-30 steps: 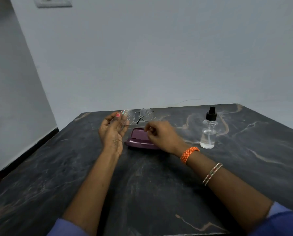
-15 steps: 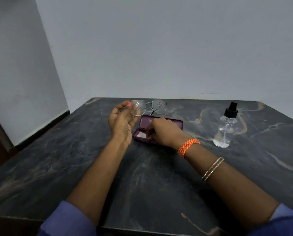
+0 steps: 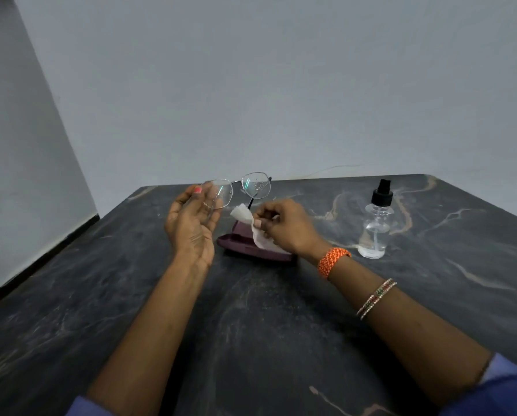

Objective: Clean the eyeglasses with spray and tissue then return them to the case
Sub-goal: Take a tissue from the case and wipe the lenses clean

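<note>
Head view: one pair of glasses, one tissue, one case, one spray bottle, all on one dark table. Left hand grips the glasses by one lens, raised above the table. Right hand pinches the tissue over the open case. Bottle stands upright right of the case, apart from it, near the far edge. Bare tabletop lies in front of the case.

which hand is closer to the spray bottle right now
The right hand. It holds the tissue over the case, just left of the spray bottle. The left hand, gripping the eyeglasses, is farther left beyond the case.
</note>
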